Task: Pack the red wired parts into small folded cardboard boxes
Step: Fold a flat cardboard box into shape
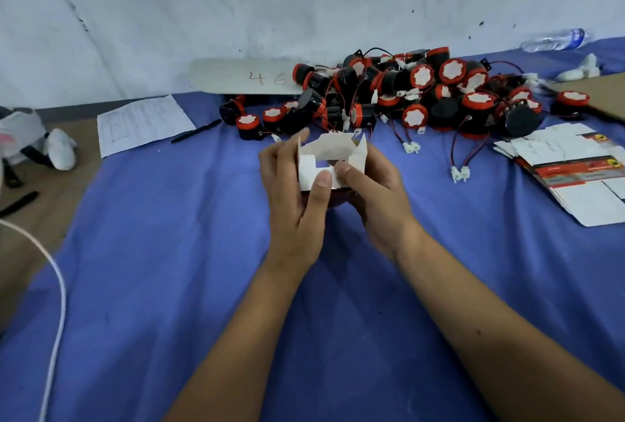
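Note:
A small white cardboard box (329, 152) with its flaps standing open is held above the blue cloth. My left hand (294, 191) grips its left side, thumb pressed on the front flap. My right hand (368, 184) grips the right side, thumb on the same front edge. A dark red underside of the box shows below my thumbs. Behind it lies a heap of red and black wired parts (422, 96) with white connectors. Whether a part sits inside the box is hidden.
Flat unfolded box blanks (571, 171) are stacked at the right. A paper sheet (142, 124) and a pen (196, 132) lie at the left, a numbered card (247, 78) leans on the wall, a water bottle (554, 40) is far right. A white cable (57, 286) runs down the left.

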{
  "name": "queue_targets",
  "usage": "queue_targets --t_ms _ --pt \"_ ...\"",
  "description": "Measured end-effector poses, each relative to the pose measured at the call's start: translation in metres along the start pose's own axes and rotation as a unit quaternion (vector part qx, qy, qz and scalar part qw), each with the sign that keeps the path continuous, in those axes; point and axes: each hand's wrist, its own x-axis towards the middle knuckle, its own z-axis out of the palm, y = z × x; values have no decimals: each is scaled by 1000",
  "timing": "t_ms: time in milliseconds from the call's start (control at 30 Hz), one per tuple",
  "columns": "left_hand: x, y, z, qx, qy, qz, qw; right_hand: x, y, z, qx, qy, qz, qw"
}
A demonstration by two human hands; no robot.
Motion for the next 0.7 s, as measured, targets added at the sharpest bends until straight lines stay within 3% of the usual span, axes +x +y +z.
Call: queue_targets --t_ms 267,433,567,700 --pt "3 -6 6 29 9 69 997 0 -3 -6 -12 3 -35 999" --pt "3 -17 6 63 -13 54 996 0 7 -7 -190 21 -90 977" --pt "3 -22 7 77 -32 54 995 0 13 -5 -249 41 -102 962" --pt "2 -21 9 80 -11 29 996 -1 17 -4 -351 -59 -46 933"
